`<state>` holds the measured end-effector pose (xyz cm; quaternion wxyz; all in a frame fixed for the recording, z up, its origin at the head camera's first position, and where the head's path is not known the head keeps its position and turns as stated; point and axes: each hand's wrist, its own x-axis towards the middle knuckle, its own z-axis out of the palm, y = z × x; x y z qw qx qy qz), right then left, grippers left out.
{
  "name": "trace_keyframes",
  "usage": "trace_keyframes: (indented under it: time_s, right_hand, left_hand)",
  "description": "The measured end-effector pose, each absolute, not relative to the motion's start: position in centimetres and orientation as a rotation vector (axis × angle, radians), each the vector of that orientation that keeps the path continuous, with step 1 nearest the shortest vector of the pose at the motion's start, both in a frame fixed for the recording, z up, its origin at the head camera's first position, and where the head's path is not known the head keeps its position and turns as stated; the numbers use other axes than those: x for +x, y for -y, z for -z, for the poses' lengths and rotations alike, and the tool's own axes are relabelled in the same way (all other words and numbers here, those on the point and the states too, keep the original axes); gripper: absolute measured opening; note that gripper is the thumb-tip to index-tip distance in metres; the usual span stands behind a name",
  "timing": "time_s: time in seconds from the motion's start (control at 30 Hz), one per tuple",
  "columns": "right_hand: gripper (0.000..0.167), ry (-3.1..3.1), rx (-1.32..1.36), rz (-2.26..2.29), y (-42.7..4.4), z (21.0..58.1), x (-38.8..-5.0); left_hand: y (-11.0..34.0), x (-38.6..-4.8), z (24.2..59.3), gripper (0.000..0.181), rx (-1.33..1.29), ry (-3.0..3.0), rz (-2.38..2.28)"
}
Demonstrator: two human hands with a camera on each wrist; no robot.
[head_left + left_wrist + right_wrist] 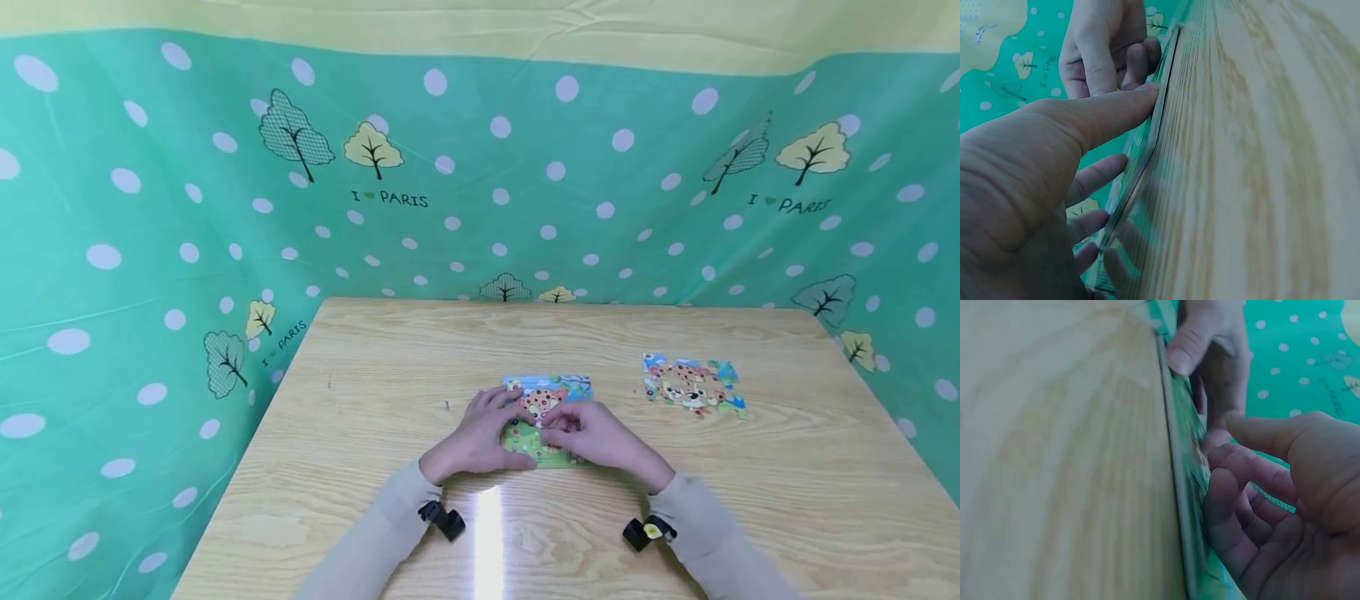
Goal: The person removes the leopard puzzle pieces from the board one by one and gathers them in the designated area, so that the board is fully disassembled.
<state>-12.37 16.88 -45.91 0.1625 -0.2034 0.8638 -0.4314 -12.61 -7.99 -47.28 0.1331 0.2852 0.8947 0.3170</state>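
Observation:
A jigsaw puzzle board (pixel 528 454) with a spotted cartoon animal, blue sky and green meadow lies flat on the wooden table. My left hand (pixel 487 433) rests over its left side with fingers spread, the thumb by the near edge. In the left wrist view, that thumb (pixel 1116 109) touches the board's rim (pixel 1154 128). Over the right half of the board, my right hand (pixel 596 432) has its fingers bent, fingertips at the picture. The right wrist view shows the right fingers (pixel 1222 490) curled against the board's surface (pixel 1185 425); whether they pinch a piece is hidden.
To the right on the table (pixel 360 350) lies a joined group of puzzle pieces (pixel 693 387) with a ragged outline and a similar animal. A small dark bit (pixel 447 406) lies left of the board. A green dotted curtain (pixel 525 167) hangs behind the table.

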Motion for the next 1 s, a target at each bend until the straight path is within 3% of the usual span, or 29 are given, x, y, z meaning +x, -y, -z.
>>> trace_keyframes:
  time_s: [0.13, 1.0]
  right_hand:
    - [0.026, -2.479, -0.612, 1.193, -16.3, 46.0, -11.9]
    - [0.035, -2.674, -0.598, 0.959, -15.1, 45.6, -10.6]
  left_hand:
    - [7.9, -12.4, 47.3, 0.065, 0.821, -2.59, -0.927]
    - [8.2, -12.7, 47.6, 0.066, 0.819, -2.606, -0.897]
